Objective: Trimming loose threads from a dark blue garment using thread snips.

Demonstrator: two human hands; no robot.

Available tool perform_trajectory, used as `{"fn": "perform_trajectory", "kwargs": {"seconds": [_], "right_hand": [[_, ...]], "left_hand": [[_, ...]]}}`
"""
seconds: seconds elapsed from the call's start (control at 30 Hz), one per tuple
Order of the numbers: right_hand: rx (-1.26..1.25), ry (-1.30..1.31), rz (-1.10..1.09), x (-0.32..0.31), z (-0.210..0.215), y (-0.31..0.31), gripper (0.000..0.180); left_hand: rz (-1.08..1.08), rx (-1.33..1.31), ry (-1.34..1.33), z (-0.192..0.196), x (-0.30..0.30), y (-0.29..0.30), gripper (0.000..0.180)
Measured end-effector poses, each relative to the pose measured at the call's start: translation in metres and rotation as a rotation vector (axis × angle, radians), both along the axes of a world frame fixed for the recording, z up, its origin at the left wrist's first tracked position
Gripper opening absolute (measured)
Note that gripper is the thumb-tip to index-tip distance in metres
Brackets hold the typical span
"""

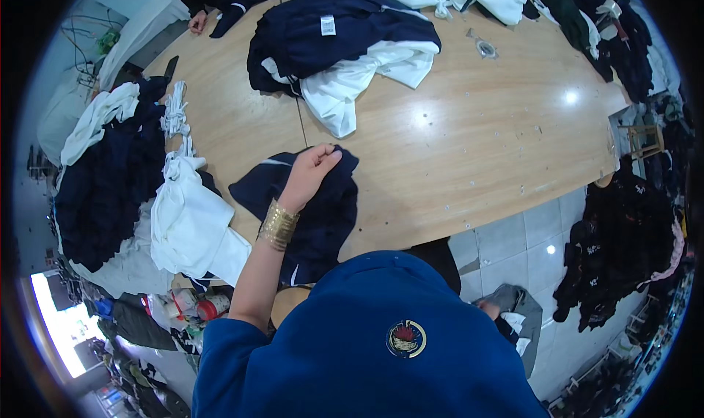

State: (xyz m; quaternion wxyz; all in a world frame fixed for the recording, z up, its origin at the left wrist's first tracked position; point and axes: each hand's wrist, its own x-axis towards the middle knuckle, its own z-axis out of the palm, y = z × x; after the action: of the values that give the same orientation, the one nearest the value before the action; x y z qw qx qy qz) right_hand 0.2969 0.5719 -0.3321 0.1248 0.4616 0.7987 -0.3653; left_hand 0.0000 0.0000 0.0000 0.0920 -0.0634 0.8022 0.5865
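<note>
One curled left hand (314, 170) pinching rumpled navy cloth (326, 216), smooth wood-grained table (455, 139)

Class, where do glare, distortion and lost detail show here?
Head view: glare spots on the table and floor; head view: surroundings curve inside a dark rim; head view: bright patch, lower left, blown out; head view: navy garment dark, folds faint.

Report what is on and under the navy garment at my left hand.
The left hand curls over the far edge of the navy garment. Wood-grain tabletop shows beside it; whatever lies directly beneath is covered.
</note>
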Motion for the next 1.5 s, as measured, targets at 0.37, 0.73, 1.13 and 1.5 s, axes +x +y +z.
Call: {"fn": "perform_trajectory", "kwargs": {"seconds": [0.37, 0.73, 1.13, 1.5], "right_hand": [[-0.381, 0.694, 0.744, -0.267, 0.423, -0.251, 0.020], [-0.062, 0.875, 1.182, -0.266, 0.475, -0.314, 0.032], [0.228, 0.889, 1.300, -0.262, 0.479, -0.328, 0.029], [0.292, 0.879, 1.316, -0.260, 0.484, -0.341, 0.030]], "left_hand": [[-0.157, 0.379, 0.081, 0.119, 0.041, 0.058, 0.028], [-0.023, 0.123, 0.143, 0.126, 0.061, 0.050, 0.037], [-0.023, 0.105, 0.111, 0.129, 0.070, 0.041, 0.039], [0.020, 0.189, 0.097, 0.127, 0.073, 0.033, 0.040]]}}
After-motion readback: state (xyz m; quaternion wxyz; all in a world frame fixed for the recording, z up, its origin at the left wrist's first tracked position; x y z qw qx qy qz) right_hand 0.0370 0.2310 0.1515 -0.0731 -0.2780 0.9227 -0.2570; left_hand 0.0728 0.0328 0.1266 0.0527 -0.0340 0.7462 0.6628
